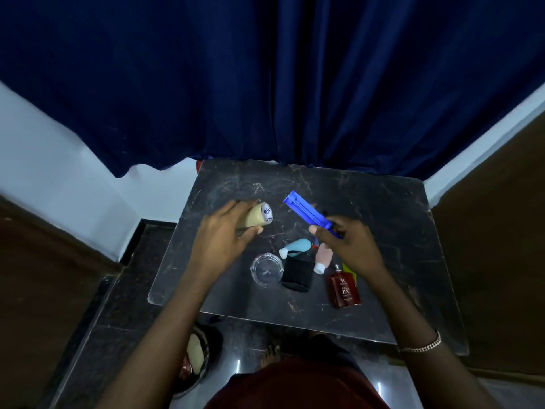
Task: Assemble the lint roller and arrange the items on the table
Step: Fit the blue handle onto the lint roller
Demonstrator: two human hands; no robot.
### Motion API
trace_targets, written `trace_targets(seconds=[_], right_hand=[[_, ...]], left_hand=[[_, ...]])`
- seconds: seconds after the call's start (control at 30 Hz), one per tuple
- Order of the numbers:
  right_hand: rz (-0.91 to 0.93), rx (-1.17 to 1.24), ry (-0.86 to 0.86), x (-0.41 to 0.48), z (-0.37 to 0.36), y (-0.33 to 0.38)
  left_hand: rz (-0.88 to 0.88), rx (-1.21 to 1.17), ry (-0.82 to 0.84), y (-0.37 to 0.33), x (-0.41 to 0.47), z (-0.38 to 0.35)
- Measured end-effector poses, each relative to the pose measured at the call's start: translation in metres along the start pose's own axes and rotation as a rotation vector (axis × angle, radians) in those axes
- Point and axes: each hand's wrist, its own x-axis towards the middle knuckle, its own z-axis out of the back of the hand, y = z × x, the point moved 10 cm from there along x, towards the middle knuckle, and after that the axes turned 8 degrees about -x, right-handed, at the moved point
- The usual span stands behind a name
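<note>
We read "RED ZX" on the red perfume bottle (344, 288), which lies flat near the table's front edge; smaller print beneath it is illegible. The beige lint roll (256, 217) carries blue markings on its white end cap, too blurred for us to read. The left hand (224, 236) grips that roll, fingers curled over it and thumb beneath. The right hand (346, 242) is closed around the blue roller handle (306, 212), whose free end points up and toward the roll; the two parts are apart. Below the hands we note a clear glass dish (267, 270), a black cylindrical pouch (298, 274), a teal squeeze bottle (296, 247) and a pink squeeze bottle (323, 257). The table (383, 208) is dark, veined marble. A navy curtain (265, 78) hangs behind it against white walls.
</note>
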Motion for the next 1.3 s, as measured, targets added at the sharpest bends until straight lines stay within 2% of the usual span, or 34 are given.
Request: trace_targets(seconds=[0.13, 0.27, 0.43, 0.67, 1.03, 1.3], right_hand=[[0.022, 0.068, 0.095, 0.015, -0.047, 0.034], [0.073, 0.167, 0.263, 0.025, -0.113, 0.079], [0.171, 0.202, 0.456, 0.018, -0.196, 0.137], [0.332, 0.167, 0.668, -0.015, -0.287, 0.205], [0.442, 0.077, 0.860, -0.057, -0.372, 0.243], [0.293, 0.060, 0.892, -0.080, -0.420, 0.215]], left_hand=[[0.115, 0.020, -0.070, 0.035, -0.032, 0.039], [0.259, 0.076, -0.148, 0.070, -0.081, 0.086], [0.443, 0.169, -0.272, 0.103, -0.152, 0.141], [0.678, 0.212, -0.421, 0.127, -0.251, 0.183], [0.909, 0.225, -0.531, 0.148, -0.333, 0.192], [1.020, 0.123, -0.526, 0.190, -0.364, 0.146]])
